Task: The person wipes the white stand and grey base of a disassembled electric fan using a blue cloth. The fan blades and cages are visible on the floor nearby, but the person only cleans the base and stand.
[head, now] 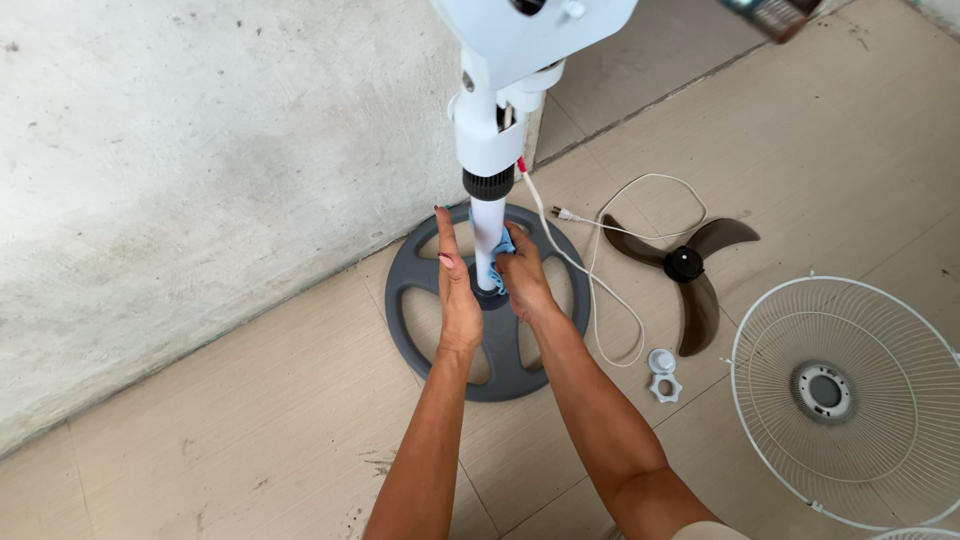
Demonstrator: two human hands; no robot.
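A white pedestal fan pole (488,228) rises from a round dark grey base (410,290) on the tiled floor. My right hand (522,280) grips a light blue cloth (503,247) pressed against the lower pole. Just left of the pole is my left hand (455,290), fingers straight and together, palm turned toward the pole and holding nothing. The fan's white motor housing (530,30) fills the top of the view.
A dark three-bladed fan blade (690,268) lies on the floor to the right, with a white power cord (600,290) looping beside it. A white wire grille (850,395) lies at the right. Two small white nuts (663,375) sit nearby. A concrete wall (200,150) stands on the left.
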